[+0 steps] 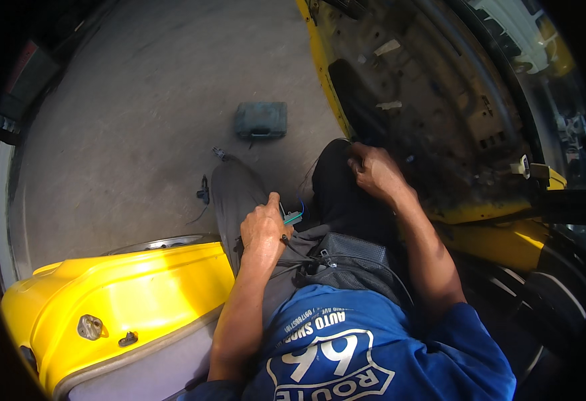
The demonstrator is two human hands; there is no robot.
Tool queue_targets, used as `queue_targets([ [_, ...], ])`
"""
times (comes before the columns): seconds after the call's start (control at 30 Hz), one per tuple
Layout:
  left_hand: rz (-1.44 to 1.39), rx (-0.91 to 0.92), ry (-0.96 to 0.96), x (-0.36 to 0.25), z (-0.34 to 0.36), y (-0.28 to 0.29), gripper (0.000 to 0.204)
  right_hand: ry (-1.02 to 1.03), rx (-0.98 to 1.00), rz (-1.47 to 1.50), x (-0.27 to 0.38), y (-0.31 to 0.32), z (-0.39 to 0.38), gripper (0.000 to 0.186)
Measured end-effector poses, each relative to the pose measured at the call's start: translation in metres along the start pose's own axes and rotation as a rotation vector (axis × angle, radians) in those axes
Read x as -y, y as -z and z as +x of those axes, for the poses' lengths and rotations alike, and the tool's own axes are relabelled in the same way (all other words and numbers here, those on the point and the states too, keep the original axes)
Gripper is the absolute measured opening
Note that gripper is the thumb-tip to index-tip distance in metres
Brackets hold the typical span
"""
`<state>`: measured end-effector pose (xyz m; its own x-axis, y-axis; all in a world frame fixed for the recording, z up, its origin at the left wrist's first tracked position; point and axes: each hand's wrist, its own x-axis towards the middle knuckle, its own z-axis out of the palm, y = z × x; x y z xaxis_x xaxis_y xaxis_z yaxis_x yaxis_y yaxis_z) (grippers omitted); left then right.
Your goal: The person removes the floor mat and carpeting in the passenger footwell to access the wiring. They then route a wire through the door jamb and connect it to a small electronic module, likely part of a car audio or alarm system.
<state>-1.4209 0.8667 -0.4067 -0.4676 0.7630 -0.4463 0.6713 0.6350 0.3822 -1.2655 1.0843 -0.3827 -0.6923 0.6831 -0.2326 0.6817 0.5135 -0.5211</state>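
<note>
While your left hand (263, 224) curls round a small grey module (291, 216), the dark tool case (261, 120) lies on the concrete floor (159, 87) and makes a handy landmark. You have the module on your side of the case, slightly to its right and above your lap; a blue lead (301, 204) shows at it and a green strip runs along its edge. Your right hand (373, 170) is farther right of the case, thumb and fingers closed in a pinch that seems to hold the end of a thin dark wire (318, 160); the contact itself is too small to be sure of.

You can expect the module to be light and stiff, probably brittle at its edges, so grip its flat sides and spare the spot where the lead joins. The wire looks soft and springy and may slip in bare fingers; pinch it near its end without tugging.

Left of the case, nearer you, are a small metallic piece (219, 154) beside your knee and a dark fitting (203, 192) with a trailing lead. Right of the case stands the stripped yellow door (440, 87); yellow bodywork (126, 287) curves nearer you, to its left.
</note>
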Motion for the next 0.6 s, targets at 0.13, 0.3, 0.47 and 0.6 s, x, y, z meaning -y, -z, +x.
queue_targets([
  [0.13,-0.174,-0.191,0.166,0.030,-0.025,0.039,0.066,-0.234,0.337,0.182,0.020,-0.029,0.054,0.036],
  [0.3,-0.334,-0.250,0.124,0.053,-0.049,0.049,0.064,-0.583,0.383,0.675,0.023,-0.096,0.093,0.037],
  [0.47,-0.403,-0.190,0.134,0.060,-0.054,0.036,0.062,-0.578,0.198,0.853,0.010,-0.133,0.103,0.041],
  [0.6,-0.249,-0.112,0.132,0.063,-0.056,0.025,0.058,-0.379,0.135,0.638,0.003,-0.127,0.104,0.040],
])
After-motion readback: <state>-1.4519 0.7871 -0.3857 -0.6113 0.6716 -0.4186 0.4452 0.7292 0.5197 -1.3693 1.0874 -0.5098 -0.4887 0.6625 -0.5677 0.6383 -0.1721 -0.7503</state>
